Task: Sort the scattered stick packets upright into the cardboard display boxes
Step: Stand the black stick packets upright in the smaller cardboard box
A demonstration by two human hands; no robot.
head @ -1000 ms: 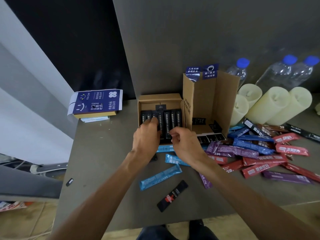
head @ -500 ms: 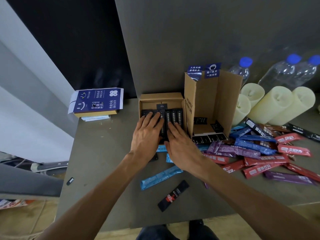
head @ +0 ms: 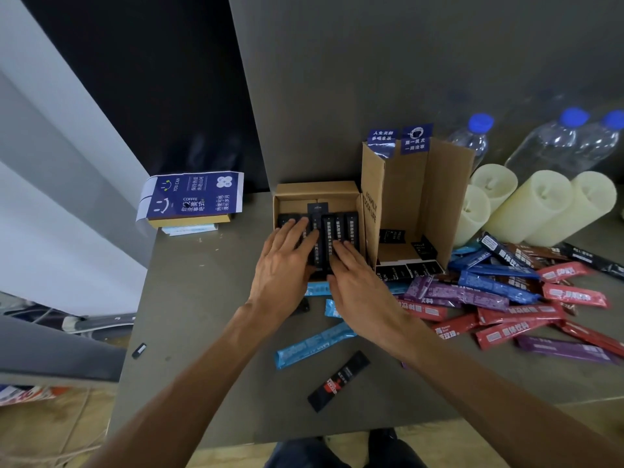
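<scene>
Left hand (head: 283,261), right hand (head: 358,282) flat, uncurled, on black packets (head: 341,228), lower ends hidden beneath

L hand (head: 287,265), R hand (head: 358,287): bare | forearms (head: 189,376): bare | legs (head: 337,456): dark clothing, blurry

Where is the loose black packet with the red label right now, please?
Head view: the black packet lies flat near the front edge of the table, centre, just below the light blue packet.

Two open boxes (head: 317,188), three bottles (head: 472,140), four candles (head: 530,206)
</scene>
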